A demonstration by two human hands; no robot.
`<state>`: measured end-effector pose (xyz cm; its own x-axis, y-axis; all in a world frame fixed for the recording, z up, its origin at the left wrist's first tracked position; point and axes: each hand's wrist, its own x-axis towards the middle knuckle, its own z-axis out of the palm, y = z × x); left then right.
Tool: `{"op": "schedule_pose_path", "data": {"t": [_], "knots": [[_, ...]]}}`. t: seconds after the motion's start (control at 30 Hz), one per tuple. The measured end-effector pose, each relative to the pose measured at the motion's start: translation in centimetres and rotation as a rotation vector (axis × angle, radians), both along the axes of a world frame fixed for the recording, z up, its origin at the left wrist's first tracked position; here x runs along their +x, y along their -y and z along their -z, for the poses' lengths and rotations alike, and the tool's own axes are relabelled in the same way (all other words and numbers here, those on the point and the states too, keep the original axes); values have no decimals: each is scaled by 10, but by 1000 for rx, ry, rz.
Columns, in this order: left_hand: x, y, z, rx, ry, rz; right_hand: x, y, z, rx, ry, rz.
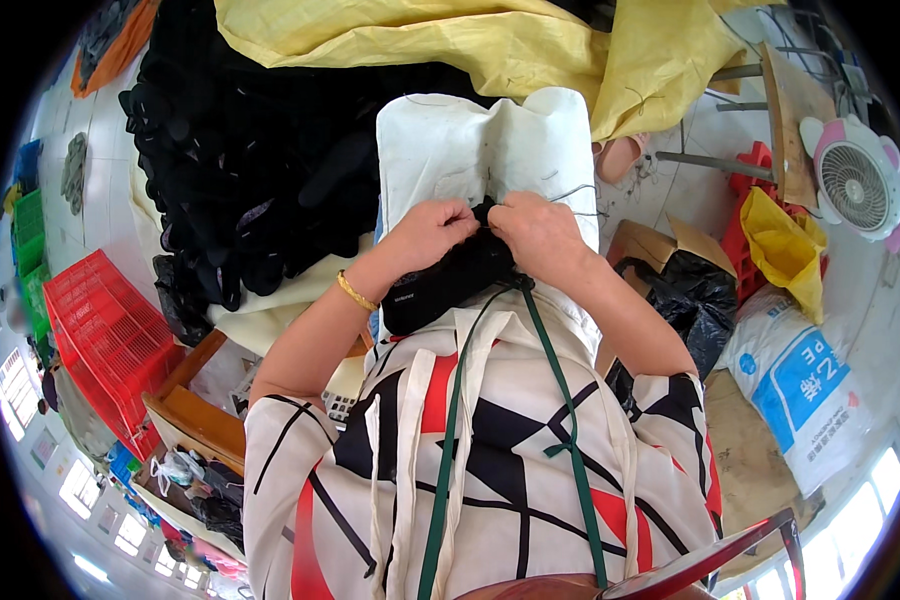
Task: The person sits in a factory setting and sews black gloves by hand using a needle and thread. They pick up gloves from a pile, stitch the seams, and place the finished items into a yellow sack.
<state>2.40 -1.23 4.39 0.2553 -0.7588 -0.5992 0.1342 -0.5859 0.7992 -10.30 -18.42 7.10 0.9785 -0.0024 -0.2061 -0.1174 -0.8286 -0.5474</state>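
Both hands meet at the far end of a soft black fabric piece point(450, 280) propped on the lap: left hand point(432, 232) and right hand point(538, 232) pinch it, steadying it against the white cloth point(440, 140) beyond

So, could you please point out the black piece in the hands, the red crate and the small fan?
black piece point(440, 285), head view, on its long dark side.
red crate point(105, 335), head view, on its slatted wall.
small fan point(855, 185), head view, on its round grille.

**Cloth-covered stand and crowded floor**

A white cloth point(440, 150) drapes the work stand, with a black shoe point(450, 280) on it. On the tiled floor point(690, 130): black soles point(250, 170), red crate point(105, 330), fan point(855, 180), white sack point(800, 385).
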Motion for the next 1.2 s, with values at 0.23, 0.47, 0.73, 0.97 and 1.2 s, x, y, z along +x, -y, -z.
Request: {"op": "schedule_pose_path", "data": {"t": [0.23, 0.47, 0.73, 0.97, 1.2], "knots": [[0, -5, 5, 49, -147, -89, -5, 4, 15, 166, 44, 82], [-4, -4, 7, 68, -206, -180, -5, -11, 22, 317, 193, 188], [-4, -7, 1, 85, -131, -172, -12, -24, 35, 635, 279, 404], [-1, -19, 1, 42, -425, -319, -91, 85, 57, 1920, 282, 1482], [3, -23, 10, 16, -558, -336, -223, 234, 93, 1211, 1042, 1916]]}}
